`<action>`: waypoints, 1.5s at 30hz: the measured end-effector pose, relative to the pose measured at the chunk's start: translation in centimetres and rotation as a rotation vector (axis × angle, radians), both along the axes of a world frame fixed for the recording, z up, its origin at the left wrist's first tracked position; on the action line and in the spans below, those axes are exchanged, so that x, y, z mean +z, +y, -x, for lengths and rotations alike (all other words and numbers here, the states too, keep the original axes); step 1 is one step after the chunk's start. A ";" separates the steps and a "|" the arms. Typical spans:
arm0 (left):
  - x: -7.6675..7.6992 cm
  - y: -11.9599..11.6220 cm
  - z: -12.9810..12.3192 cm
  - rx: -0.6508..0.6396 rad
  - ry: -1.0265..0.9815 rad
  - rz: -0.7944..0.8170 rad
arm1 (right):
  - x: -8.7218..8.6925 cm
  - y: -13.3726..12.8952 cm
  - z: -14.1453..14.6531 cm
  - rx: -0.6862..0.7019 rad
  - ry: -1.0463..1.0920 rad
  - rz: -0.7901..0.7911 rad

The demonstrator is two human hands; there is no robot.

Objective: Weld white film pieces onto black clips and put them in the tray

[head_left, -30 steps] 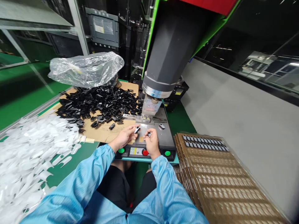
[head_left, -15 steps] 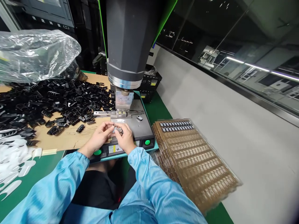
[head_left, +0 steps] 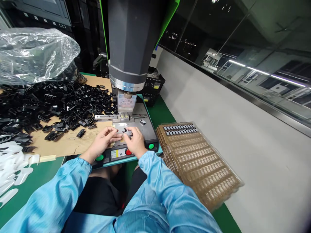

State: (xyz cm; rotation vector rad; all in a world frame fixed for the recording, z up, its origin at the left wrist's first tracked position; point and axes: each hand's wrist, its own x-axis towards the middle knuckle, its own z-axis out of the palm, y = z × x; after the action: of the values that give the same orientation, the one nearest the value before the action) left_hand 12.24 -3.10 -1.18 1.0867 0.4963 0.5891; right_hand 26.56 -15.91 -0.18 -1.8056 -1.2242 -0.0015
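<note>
In front of the press head (head_left: pixel 127 102), both hands are over the near edge of the grey metal base plate (head_left: pixel 143 132). My right hand (head_left: pixel 135 141) pinches a small part with a black curved piece (head_left: pixel 125 130) at its fingertips. My left hand (head_left: pixel 104 140) is closed, thumb and forefinger together beside a pale flat piece; what it grips, if anything, is too small to make out. Behind the hands, a metal fixture (head_left: pixel 121 119) lies under the press head. One small grey-and-black part (head_left: pixel 143 122) rests on the plate to the right.
Many black clips (head_left: pixel 65 100) cover cardboard (head_left: pixel 60 145) on the left, near white pieces (head_left: pixel 12 161) and a clear plastic bag (head_left: pixel 36 55). Stacked brown trays (head_left: pixel 201 165) stand right, the top one holding two rows of parts. Green buttons (head_left: pixel 151 146) and a red button (head_left: pixel 128 151) line the front.
My hands have moved apart slightly, my right hand shifting right. The black curved piece and the red button now show. The whole view has shifted a little.
</note>
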 end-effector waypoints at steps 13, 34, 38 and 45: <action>-0.1 0.1 0.0 -0.012 0.017 -0.004 | -0.5 -13.8 -19.6 -0.768 0.050 0.442; -0.6 0.3 0.4 -0.014 0.030 -0.029 | -3.2 -16.9 -20.9 -0.766 0.012 0.744; -0.5 0.2 0.4 -0.012 0.021 -0.018 | -3.1 -16.7 -20.6 -0.770 -0.024 0.763; -0.5 0.2 0.4 -0.021 0.019 -0.024 | -2.7 -16.8 -20.5 -0.775 -0.010 0.777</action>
State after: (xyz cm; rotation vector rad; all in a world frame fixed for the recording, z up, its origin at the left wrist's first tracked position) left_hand 11.87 -2.89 -1.68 1.1194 0.4948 0.5685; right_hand 47.11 -32.68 -2.89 -2.8641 -0.4575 0.0283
